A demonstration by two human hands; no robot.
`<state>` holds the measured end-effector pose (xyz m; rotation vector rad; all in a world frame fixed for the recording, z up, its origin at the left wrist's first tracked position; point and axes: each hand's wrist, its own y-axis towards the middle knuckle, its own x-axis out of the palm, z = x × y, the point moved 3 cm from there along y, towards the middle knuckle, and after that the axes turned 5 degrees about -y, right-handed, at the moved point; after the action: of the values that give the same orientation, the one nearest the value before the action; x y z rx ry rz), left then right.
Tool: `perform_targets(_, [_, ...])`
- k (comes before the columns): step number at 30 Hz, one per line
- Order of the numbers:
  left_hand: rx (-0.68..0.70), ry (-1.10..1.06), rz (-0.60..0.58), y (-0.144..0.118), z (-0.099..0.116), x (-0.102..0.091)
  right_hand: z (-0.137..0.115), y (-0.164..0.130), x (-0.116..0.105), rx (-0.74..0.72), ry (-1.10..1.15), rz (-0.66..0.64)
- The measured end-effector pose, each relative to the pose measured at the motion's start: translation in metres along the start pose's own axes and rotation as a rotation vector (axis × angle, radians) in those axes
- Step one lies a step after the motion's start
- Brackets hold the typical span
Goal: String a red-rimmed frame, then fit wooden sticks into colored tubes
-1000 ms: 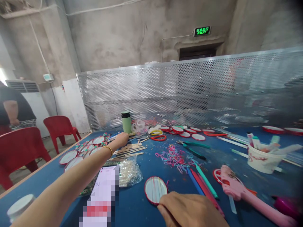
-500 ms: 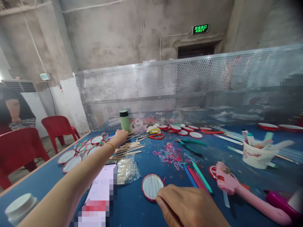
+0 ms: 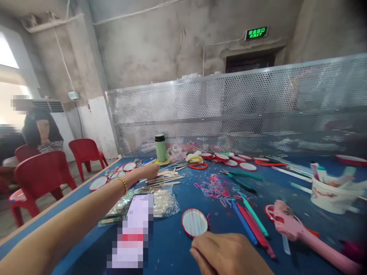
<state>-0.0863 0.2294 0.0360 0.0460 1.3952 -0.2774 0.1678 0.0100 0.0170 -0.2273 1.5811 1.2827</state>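
My left hand [image 3: 150,171] reaches out over loose flat wooden sticks [image 3: 168,180], at the foot of a green bottle [image 3: 161,149]. Its fingers look curled downward; what they hold, if anything, is hidden. Near me, my right hand [image 3: 229,252] is closed at the lower edge of a small round disc [image 3: 194,222] with a red rim and pale strands across its face. The fingertips on that edge are partly hidden. A clear bag of sticks [image 3: 166,202] and a phone [image 3: 139,217] lie between my arms.
On the right are a pink glue gun [image 3: 289,225], a white cup of markers [image 3: 329,194], green-handled pliers [image 3: 243,177] and coloured pens [image 3: 252,225]. Colourful small loops [image 3: 213,187] lie mid-table. More red-rimmed discs [image 3: 222,157] sit before a perforated metal screen [image 3: 183,114]. Red chairs [image 3: 47,175] stand left.
The view has swung left, so the table things sit farther right. My left hand is now lower beside the sticks. My right hand stays at the disc. The white jar has left the view.
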Motion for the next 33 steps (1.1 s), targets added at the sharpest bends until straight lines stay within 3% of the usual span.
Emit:
perform_targets(3, [0.011, -0.032, 0.027, -0.005, -0.005, -0.008, 0.001, 0.000, 0.001, -0.001, -0.005, -0.014])
perform_targets(6, [0.033, -0.112, -0.020, -0.017, -0.010, -0.014, 0.001, 0.000, -0.004, -0.004, 0.013, -0.006])
perform_targets(10, [0.070, -0.229, -0.185, -0.034, -0.009, -0.003, -0.002, 0.001, -0.007, -0.009, 0.000, -0.014])
perform_targets(12, [0.062, -0.251, -0.193, -0.037, -0.007, 0.005, -0.003, 0.002, -0.005, -0.008, -0.005, -0.021])
perform_targets(15, [0.065, -0.275, -0.110, -0.035, -0.004, 0.007, -0.003, 0.002, -0.003, -0.011, 0.010, -0.039])
perform_targets(19, [0.104, -0.304, 0.060, -0.035, -0.003, -0.007, -0.003, -0.001, -0.003, -0.008, 0.015, -0.059])
perform_targets(24, [0.105, -0.327, 0.163, -0.040, 0.003, -0.020, -0.001, 0.000, -0.005, 0.019, 0.055, -0.087])
perform_targets(26, [0.122, -0.357, 0.184, -0.046, 0.014, -0.021, 0.001, 0.003, -0.008, 0.063, 0.083, -0.103])
perform_targets(29, [0.199, -0.437, 0.148, -0.066, 0.046, -0.021, 0.000, 0.006, -0.017, 0.110, 0.059, -0.137])
perform_targets(33, [0.398, -0.574, 0.086, -0.120, 0.095, -0.022, -0.006, 0.010, -0.020, 0.174, -0.051, -0.245])
